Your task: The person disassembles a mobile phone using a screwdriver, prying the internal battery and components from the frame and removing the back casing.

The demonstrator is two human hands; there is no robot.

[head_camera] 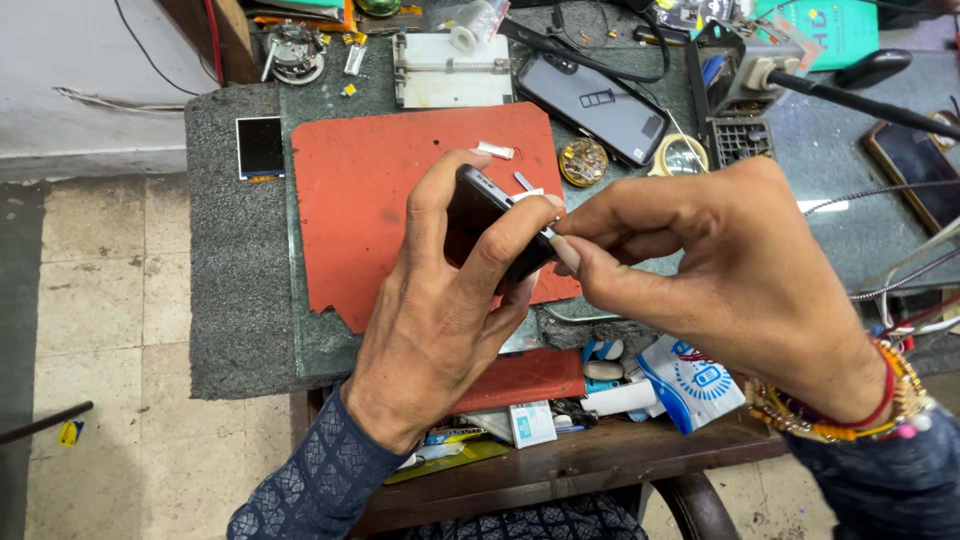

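Note:
My left hand (440, 300) grips a black phone (478, 215), held on edge above a red work mat (360, 190). My right hand (720, 270) pinches a small thin metal piece (548, 233) at the phone's upper right side, thumb and forefinger pressed together. Small white and metal parts (497, 151) lie on the mat just beyond the phone.
A second dark phone (595, 105) lies face up at the back. A small screen (260, 146) rests on the grey mat at left. A round tin of tiny parts (583, 162), a magnifier (681, 157), cables and a tool stand crowd the right. An open drawer (560, 400) holds packets.

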